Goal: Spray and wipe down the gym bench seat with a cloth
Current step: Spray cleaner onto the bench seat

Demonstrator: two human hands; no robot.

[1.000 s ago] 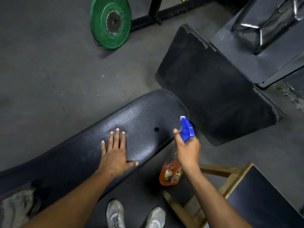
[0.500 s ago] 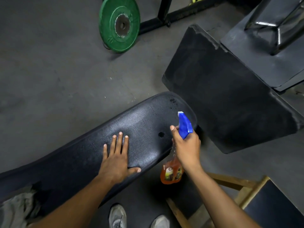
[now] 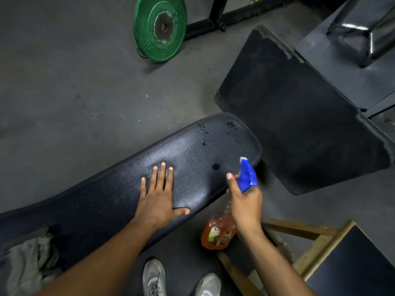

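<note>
A long black padded bench seat (image 3: 192, 154) runs from the lower left up to the middle of the view. Dark wet droplets speckle its far rounded end. My left hand (image 3: 158, 195) lies flat on the seat, fingers spread, holding nothing. My right hand (image 3: 245, 201) grips a spray bottle (image 3: 220, 231) of orange liquid just off the seat's near edge. Its blue trigger head (image 3: 248, 174) points at the far end. A grey cloth (image 3: 30, 265) lies crumpled on the seat at the lower left.
A large black pad (image 3: 299, 116) lies just beyond the seat's end. A green weight plate (image 3: 160, 28) leans by a black frame at the top. A wooden-framed stool (image 3: 316, 261) stands at the lower right. My white shoes (image 3: 181, 280) are below on the grey floor.
More wet droplets have appeared on the far end of the seat. My right hand with the bottle has edged slightly toward the seat; my left hand stays flat.
</note>
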